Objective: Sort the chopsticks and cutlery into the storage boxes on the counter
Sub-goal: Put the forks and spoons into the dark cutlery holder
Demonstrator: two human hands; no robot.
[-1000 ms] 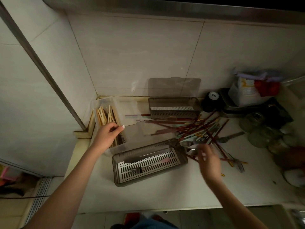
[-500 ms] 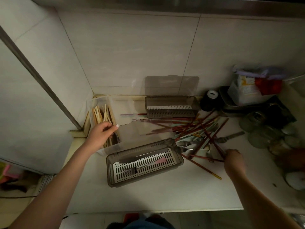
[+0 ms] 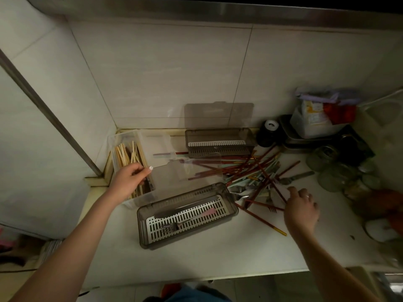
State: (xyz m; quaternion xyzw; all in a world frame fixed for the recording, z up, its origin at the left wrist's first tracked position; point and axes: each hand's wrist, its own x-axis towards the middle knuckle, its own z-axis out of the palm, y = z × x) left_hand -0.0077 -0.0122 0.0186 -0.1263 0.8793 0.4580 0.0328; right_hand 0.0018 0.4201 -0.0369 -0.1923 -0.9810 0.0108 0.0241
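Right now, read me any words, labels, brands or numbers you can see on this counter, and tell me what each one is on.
None can be read.
White packet at the back right: yellow and grey print, too blurred to read.
Red packet beside it: no print legible.

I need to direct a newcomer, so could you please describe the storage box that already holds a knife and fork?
On the white counter, find the near grey box, between the person's two forearms. Unlike the far grey box against the wall, it holds a fork and a knife on a white slotted tray.
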